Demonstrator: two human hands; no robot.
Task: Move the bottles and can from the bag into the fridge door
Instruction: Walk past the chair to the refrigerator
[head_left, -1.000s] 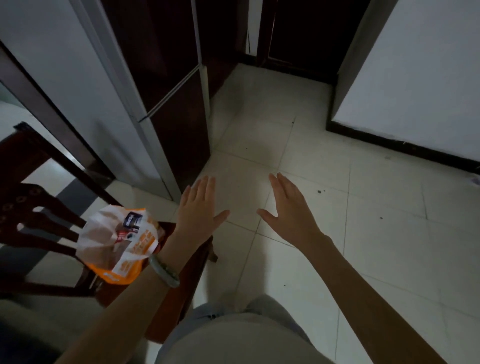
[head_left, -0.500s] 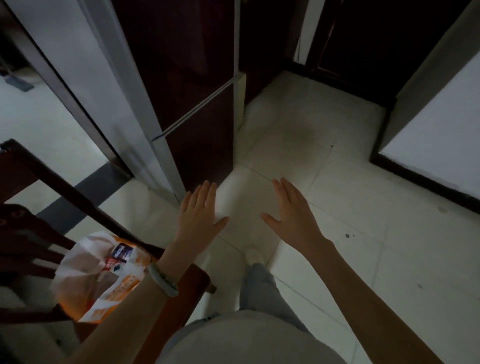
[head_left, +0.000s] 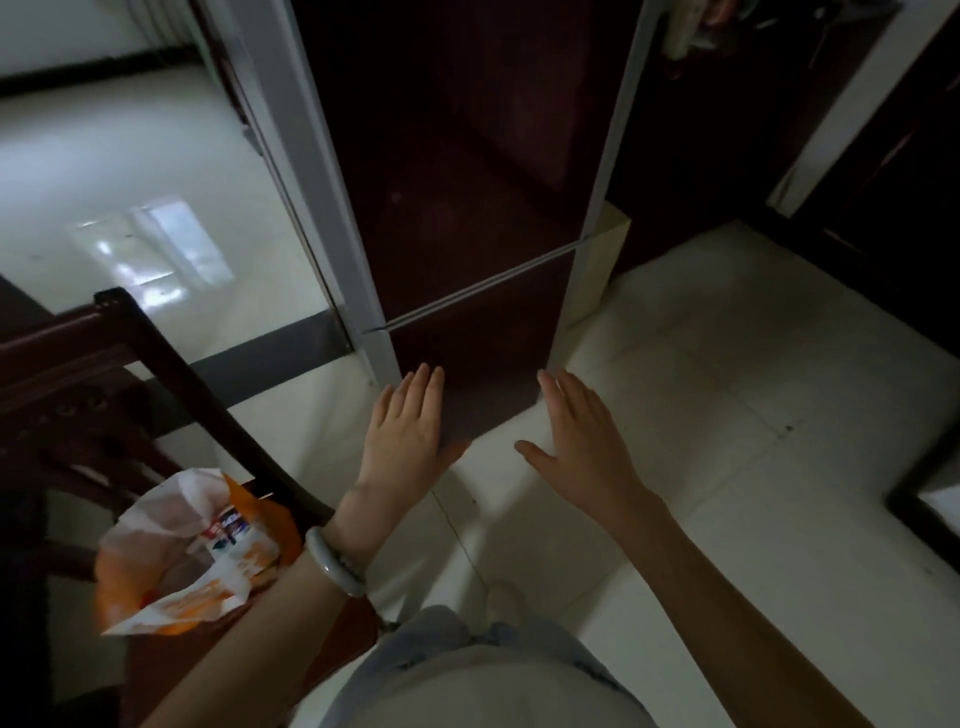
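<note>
- Both grips spread flat and holding nothing: left hand (head_left: 402, 441) and right hand (head_left: 582, 441) held out palm-down, fingers straight and close together, thumbs turned toward each other.
- Left hand in front of the lower near corner of the tall dark maroon fridge with pale grey edge trim (head_left: 467, 208); whether touching it, cannot tell.
- Right hand apart from the left, over the pale glossy tiled floor (head_left: 727, 389) just past the fridge's near right corner.
- Pale green stone bangle (head_left: 335, 564) around the left wrist.
- Fridge doors closed, with a thin silvery strip (head_left: 478, 291) crossing the front between the upper and lower door.
- Orange-and-white crumpled plastic bag (head_left: 192, 556) on the seat of a dark reddish wooden chair (head_left: 104, 374), near the seat's front edge, just beside the left forearm and well apart from the fridge.
- Bag mouth open upward, a blue-and-red printed label (head_left: 228, 527) showing inside; bottles and can otherwise hidden by the folds.
- Light grey clothing (head_left: 483, 686) at the bottom of the view, between the two forearms.
- Bright window reflection (head_left: 156, 249) on the floor left of the fridge.
</note>
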